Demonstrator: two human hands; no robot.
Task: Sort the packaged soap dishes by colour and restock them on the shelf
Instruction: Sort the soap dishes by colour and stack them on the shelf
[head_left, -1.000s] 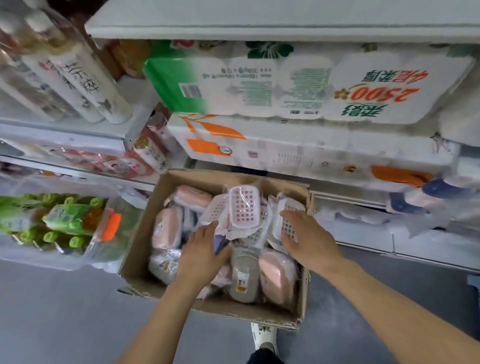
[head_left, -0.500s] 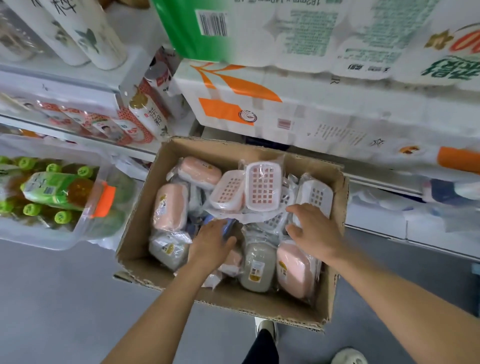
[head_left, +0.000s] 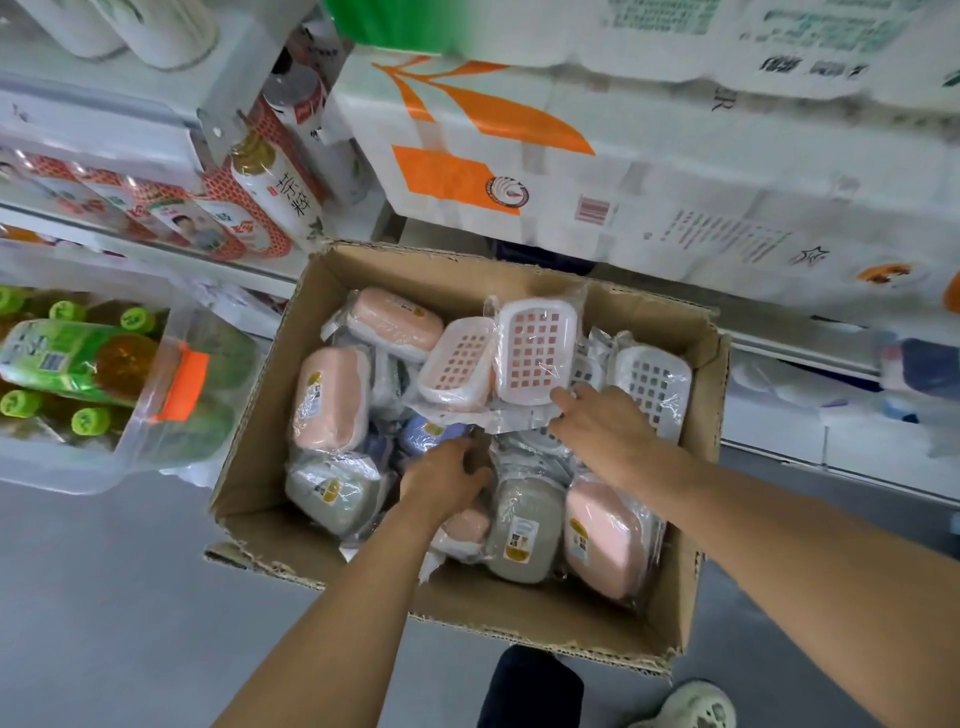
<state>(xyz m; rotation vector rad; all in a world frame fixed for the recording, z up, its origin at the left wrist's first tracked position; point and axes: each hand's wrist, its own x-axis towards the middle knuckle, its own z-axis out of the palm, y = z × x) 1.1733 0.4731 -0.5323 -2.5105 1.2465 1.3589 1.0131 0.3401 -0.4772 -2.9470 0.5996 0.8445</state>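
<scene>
Right hand (head_left: 605, 434) shifted left onto pink-grid dish (head_left: 536, 349), fingers straight; left hand (head_left: 441, 480) digs, grasp unclear. Risk: slick wrappers slide, colours mix.

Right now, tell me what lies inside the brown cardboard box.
The brown cardboard box holds plastic-wrapped soap dishes: pink, grey, blue and white-grid ones. The left hand and right hand reach in. Lower layers are covered.
</scene>
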